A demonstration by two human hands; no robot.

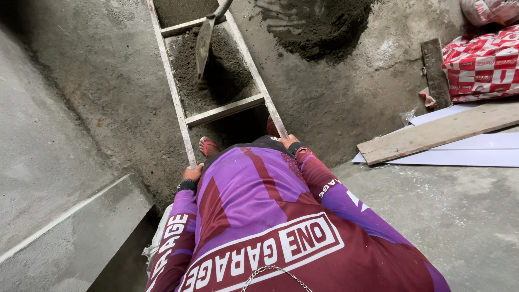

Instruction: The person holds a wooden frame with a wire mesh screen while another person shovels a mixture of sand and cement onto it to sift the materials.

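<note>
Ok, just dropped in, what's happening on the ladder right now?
A person in a purple and maroon jersey stands on a ladder, seen from above. The left hand grips the left rail and the right hand grips the right rail, with sandalled feet just below. Under the ladder, a shovel lies in dark sand on the concrete floor. A plank and red-and-white sacks lie off to the right.

**Rough wood, damp sand, matt concrete**

I see my left hand and right hand on a ladder of pale, worn wood. The floor is rough matt concrete, the sand heap dark and grainy. My jersey is smooth synthetic cloth; the plank is raw timber.
</note>
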